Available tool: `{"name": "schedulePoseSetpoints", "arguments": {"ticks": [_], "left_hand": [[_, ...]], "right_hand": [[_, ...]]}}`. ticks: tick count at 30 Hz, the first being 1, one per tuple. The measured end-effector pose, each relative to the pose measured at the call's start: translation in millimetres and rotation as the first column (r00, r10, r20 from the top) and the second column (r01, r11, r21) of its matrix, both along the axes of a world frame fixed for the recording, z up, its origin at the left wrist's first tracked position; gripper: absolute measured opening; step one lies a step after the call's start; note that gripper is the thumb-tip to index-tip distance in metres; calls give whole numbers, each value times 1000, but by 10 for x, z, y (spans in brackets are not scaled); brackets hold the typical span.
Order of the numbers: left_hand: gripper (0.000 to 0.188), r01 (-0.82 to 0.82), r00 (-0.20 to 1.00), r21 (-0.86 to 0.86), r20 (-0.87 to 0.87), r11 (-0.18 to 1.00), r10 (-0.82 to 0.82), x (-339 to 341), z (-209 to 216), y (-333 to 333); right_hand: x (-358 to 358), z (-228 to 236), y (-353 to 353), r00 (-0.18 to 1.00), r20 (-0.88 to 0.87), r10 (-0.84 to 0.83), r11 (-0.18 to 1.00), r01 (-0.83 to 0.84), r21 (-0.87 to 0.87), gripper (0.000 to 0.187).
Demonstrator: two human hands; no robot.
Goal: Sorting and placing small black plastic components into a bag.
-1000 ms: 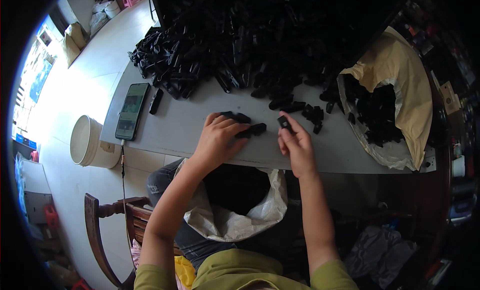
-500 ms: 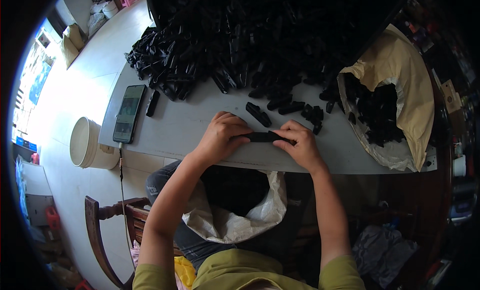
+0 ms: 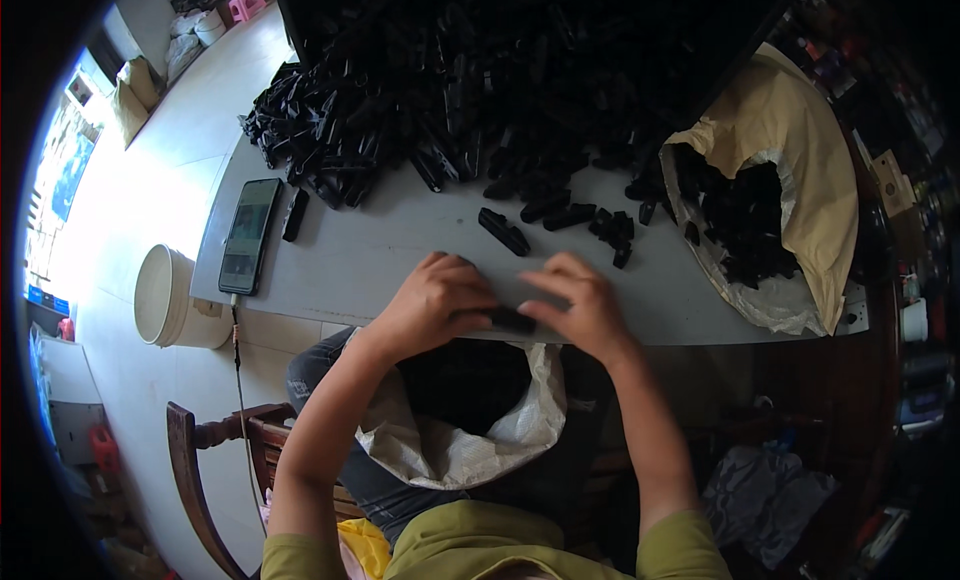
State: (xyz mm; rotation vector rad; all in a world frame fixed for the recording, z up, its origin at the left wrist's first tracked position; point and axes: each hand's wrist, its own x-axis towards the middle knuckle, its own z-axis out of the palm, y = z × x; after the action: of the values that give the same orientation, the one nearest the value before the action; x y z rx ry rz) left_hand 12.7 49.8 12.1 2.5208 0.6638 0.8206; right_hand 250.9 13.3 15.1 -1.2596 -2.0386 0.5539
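Observation:
My left hand [image 3: 440, 305] is closed on one end of a long black plastic piece [image 3: 513, 321] at the table's near edge. Just beyond the other end of that piece is my right hand [image 3: 580, 305], blurred, with thumb and fingers apart and nothing seen between them. A similar black piece [image 3: 503, 231] lies on the grey table [image 3: 380, 245] beyond my hands. Below them, an open white woven sack [image 3: 470, 460] sits at my lap with dark contents that I cannot make out.
A large heap of black plastic pieces [image 3: 350, 130] covers the far side. At the right, a brown paper-like sack [image 3: 820, 180] holds small black parts. A phone [image 3: 248, 235] on a cable lies at the left, near a white bucket [image 3: 170, 295]. Beside my legs stands a wooden chair [image 3: 190, 470].
Both hands have come nearer to me with the black piece, down to the table's edge. My right hand has let go of it and its fingers have spread.

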Motion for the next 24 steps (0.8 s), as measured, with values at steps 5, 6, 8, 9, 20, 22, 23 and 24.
{"name": "schedulePoseSetpoints", "arguments": {"ticks": [5,6,8,9,20,22,23,24], "left_hand": [[25,-168,985,-196,-7,966,170,78,107,40],[30,-341,940,-208,-44,917,339,202,146,94],[34,-366,930,-104,-38,925,365,343,115,154],[34,-405,911,0,-82,914,404,381,90,169],[28,-214,953,-247,160,945,258,151,-79,-37],[27,-223,962,-208,112,952,249,162,-95,-24],[27,-221,962,-210,113,952,248,163,-81,-17],[26,-216,962,-278,102,936,252,162,-49,-11]], "right_hand": [[342,-9,-10,775,162,-611,791,588,169,31],[362,-43,20,725,219,-653,756,607,245,28],[376,-144,39,736,248,-631,776,594,212,22],[420,-170,28,750,213,-627,778,585,229,21],[-45,-112,-141,746,-627,-224,927,-37,-374,37],[-178,-137,-78,948,-311,-65,997,52,-52,33],[-165,-147,-77,971,-227,-75,997,77,-3,32],[-155,-136,-78,986,-141,-90,994,97,47,31]]}}
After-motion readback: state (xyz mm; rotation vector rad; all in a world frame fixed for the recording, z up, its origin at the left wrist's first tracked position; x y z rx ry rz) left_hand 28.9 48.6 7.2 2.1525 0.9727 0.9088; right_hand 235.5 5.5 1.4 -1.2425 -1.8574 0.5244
